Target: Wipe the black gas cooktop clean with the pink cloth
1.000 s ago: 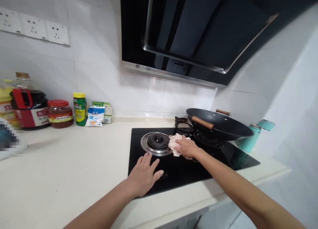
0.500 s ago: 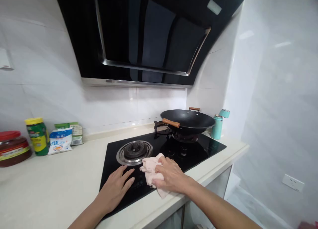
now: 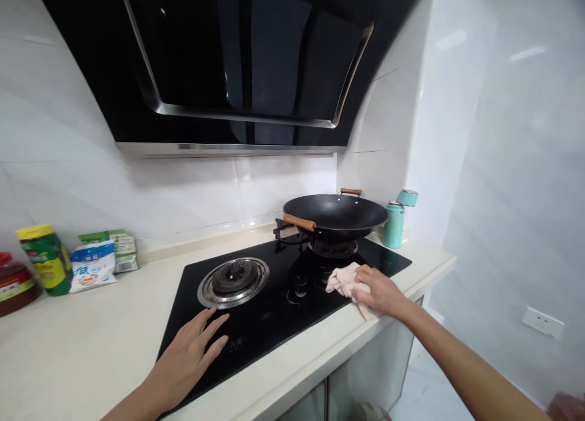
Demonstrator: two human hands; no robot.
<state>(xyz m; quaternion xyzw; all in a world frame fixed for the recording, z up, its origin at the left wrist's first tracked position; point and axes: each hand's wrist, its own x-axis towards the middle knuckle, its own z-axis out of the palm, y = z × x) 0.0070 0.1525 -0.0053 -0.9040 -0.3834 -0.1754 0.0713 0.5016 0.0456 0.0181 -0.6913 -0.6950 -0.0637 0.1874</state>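
Note:
My right hand is closed on a pale pink cloth, pressed on the front right part of the black gas stove. The cloth lies beside the control knobs, partly covering one of them. Part of it hangs toward the counter edge. My left hand rests on the left front of the stove with fingers spread, holding nothing. Just beyond its fingertips is the bare left burner. A black wok with wooden handles sits over the right burner.
A turquoise bottle with its lid tipped open stands right of the wok. On the left counter are a red-lidded jar, a green yellow-capped container and two packets. A black range hood overhangs the stove.
My right hand has slid the cloth rightward along the stove's front, past the knobs. My left hand stays spread at the left front of the stove. The view has shifted a little to the right.

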